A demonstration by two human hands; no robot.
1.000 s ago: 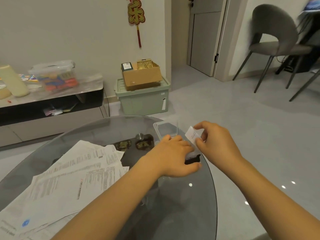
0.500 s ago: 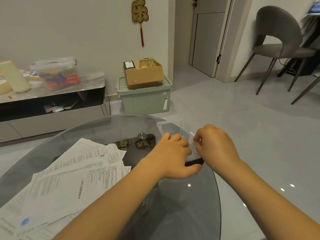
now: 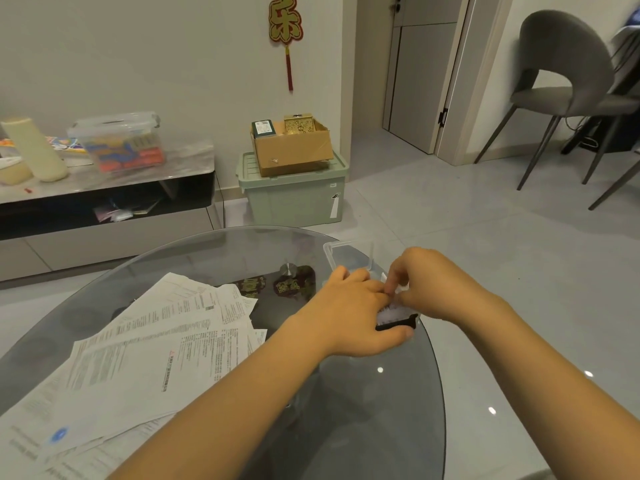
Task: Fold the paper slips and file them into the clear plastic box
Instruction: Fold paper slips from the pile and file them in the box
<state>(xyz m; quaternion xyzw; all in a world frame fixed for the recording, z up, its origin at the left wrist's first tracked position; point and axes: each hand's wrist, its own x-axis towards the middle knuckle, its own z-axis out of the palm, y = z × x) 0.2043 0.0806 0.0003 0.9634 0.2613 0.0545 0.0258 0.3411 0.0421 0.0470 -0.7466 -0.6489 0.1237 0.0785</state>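
Hands (image 3: 391, 299) hide most of clear plastic box (image 3: 346, 252).

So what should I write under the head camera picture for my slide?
Two hands, left hand and right hand, tuck a paper slip into a clear box on a glass table.

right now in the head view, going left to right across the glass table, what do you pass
paper sheets → left hand → folded slip → right hand, at the clear plastic box near the table's right edge
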